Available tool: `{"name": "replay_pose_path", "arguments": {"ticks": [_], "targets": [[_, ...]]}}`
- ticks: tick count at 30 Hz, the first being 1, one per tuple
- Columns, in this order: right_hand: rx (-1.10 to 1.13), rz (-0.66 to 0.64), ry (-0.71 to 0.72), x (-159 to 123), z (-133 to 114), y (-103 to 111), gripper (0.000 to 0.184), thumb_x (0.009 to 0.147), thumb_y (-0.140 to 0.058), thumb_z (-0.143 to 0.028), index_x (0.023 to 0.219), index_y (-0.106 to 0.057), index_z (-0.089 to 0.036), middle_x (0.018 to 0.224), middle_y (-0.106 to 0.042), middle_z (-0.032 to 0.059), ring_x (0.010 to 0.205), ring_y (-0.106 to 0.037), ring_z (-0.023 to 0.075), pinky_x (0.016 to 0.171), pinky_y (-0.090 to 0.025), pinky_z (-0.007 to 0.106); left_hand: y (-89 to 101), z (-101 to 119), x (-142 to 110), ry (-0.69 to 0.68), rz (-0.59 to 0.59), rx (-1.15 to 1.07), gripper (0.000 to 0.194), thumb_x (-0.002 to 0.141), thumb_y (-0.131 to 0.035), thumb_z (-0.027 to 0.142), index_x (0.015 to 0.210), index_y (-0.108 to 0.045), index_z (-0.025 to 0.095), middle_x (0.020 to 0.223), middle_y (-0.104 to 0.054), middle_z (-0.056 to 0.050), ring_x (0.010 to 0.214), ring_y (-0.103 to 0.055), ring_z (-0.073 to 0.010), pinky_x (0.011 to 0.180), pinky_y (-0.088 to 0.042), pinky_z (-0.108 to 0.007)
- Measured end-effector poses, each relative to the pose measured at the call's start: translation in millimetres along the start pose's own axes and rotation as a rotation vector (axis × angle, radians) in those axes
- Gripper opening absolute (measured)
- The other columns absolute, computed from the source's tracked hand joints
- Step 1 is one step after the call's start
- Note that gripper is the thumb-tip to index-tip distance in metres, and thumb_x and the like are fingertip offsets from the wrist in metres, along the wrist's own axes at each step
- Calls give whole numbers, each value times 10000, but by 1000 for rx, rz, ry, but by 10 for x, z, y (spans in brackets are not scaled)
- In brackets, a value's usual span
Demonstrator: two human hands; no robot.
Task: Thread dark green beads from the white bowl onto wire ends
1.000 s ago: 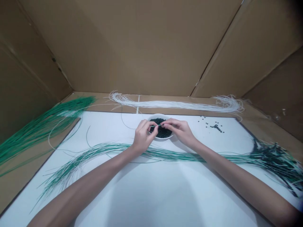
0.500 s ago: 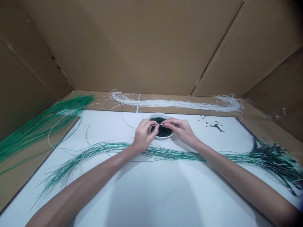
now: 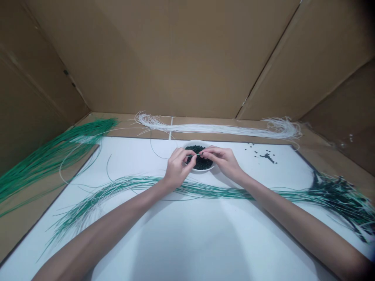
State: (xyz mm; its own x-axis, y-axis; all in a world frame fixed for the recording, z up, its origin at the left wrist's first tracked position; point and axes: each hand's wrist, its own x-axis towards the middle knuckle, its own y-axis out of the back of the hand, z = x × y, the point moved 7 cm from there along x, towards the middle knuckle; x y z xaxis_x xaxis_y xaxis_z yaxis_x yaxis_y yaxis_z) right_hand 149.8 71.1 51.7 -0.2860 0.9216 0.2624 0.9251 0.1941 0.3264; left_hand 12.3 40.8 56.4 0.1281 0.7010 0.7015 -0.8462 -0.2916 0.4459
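Observation:
Both hands meet over a small white bowl full of dark green beads. My left hand pinches a thin white wire whose tip points right. My right hand is closed in a pinch at that wire tip; whatever small thing its fingers hold is too tiny to make out. A long bundle of green and white wires lies across the white sheet just under my wrists.
A bundle of white wires lies along the back. Green wires fan out at the left. A dark tangle of beaded wire ends sits at the right. Loose dark beads are scattered right of the bowl. Cardboard walls enclose the area.

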Motion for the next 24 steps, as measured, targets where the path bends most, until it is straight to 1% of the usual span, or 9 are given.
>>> {"name": "replay_pose_path", "arguments": {"ticks": [4, 10, 13, 17, 21, 24], "targets": [[-40, -8, 16, -6, -5, 0, 208, 735, -554, -346, 729, -648, -161, 780, -647, 42, 742, -577, 157, 711, -446, 280, -4, 15, 3, -9, -9, -1, 87, 801, -486, 224, 794, -557, 174, 617, -451, 15, 608, -417, -100, 605, -363, -225], [-204, -53, 176, -14, -110, -27, 215, 797, -482, -334, 762, -633, -185, 819, -637, 46, 781, -572, 159, 733, -432, 284, -15, 39, 7, -35, -30, 17, 95, 801, -484, 230, 787, -564, 180, 597, -458, 17, 600, -410, -104, 618, -370, -236], [-280, -61, 231, -23, -147, -50, 225, 812, -461, -337, 780, -632, -194, 827, -640, 52, 789, -574, 164, 741, -429, 297, -21, 48, 5, -55, -38, 30, 102, 802, -484, 242, 795, -567, 183, 590, -456, 16, 601, -413, -107, 621, -373, -240], [-291, -67, 242, -42, -172, -65, 221, 823, -449, -309, 799, -633, -189, 841, -642, 54, 797, -573, 162, 741, -423, 300, -13, 57, 4, -62, -29, 35, 101, 802, -484, 235, 793, -566, 178, 596, -467, 14, 599, -414, -106, 620, -374, -240], [-283, -67, 229, -57, -194, -63, 178, 799, -492, -287, 841, -635, -190, 844, -640, 49, 786, -570, 157, 734, -420, 294, -9, 62, 4, -64, -19, 37, 94, 800, -488, 227, 792, -565, 174, 605, -481, 11, 600, -416, -105, 620, -375, -240], [-279, -61, 217, -57, -192, -56, 173, 792, -501, -294, 833, -638, -196, 834, -640, 44, 776, -570, 156, 729, -423, 293, -13, 57, 6, -62, -18, 41, 100, 802, -484, 234, 794, -566, 178, 602, -480, 12, 596, -416, -105, 618, -376, -241]]}}
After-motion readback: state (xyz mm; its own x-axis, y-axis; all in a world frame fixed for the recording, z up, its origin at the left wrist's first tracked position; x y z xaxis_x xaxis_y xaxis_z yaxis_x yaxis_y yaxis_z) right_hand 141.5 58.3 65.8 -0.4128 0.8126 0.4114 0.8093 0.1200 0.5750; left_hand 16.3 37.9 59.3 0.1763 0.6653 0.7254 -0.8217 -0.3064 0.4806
